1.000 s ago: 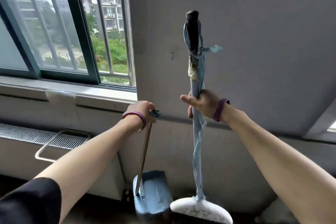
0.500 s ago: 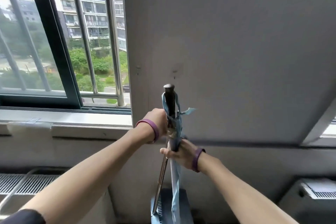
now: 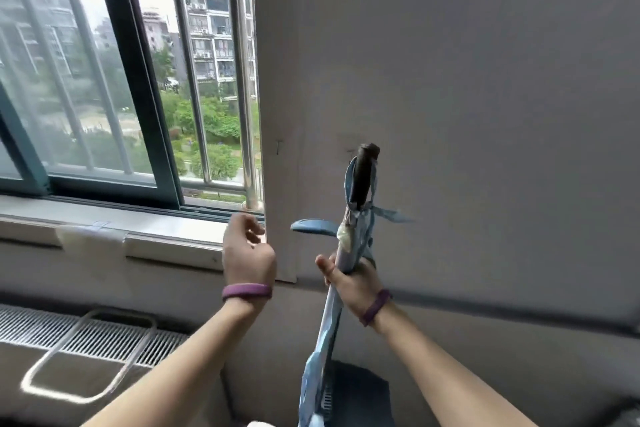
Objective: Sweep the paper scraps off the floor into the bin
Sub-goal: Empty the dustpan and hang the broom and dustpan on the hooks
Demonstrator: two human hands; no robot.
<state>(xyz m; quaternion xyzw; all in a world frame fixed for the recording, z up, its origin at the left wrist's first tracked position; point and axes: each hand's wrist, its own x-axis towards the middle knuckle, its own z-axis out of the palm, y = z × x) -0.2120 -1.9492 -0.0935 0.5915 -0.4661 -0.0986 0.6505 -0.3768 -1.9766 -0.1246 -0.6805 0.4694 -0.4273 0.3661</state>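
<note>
The grey wall [image 3: 485, 114] fills most of what I see, with the barred window [image 3: 104, 80] to my left, its pale sill [image 3: 156, 222] below it and a slatted vent grille [image 3: 86, 333] lower down. None of the floor where the paper scraps lie is in view, nor the bin, so I judge this to be the fetching step: tools in hand, no sweeping begun. Low in front of me sits the dark blue dustpan [image 3: 363, 392], its blue grip [image 3: 311, 225] poking out to the left from behind the broom [image 3: 360, 177]; I cannot tell whether that grip leans on the wall or is caught against the broom shaft. The broom stands nearly upright, tilted a little, rag strips tied round its dark top. My right hand [image 3: 351, 282] has its fingers wrapped firmly round the shaft just under the wrapped part. My left hand [image 3: 247, 256] hovers near the sill's end, its fingers [image 3: 249, 224] loosely curled and holding nothing, just beside the dustpan's grip but apart from it. The next move, I think, calls for the left to take that grip, then for me to turn and find the scraps.
</note>
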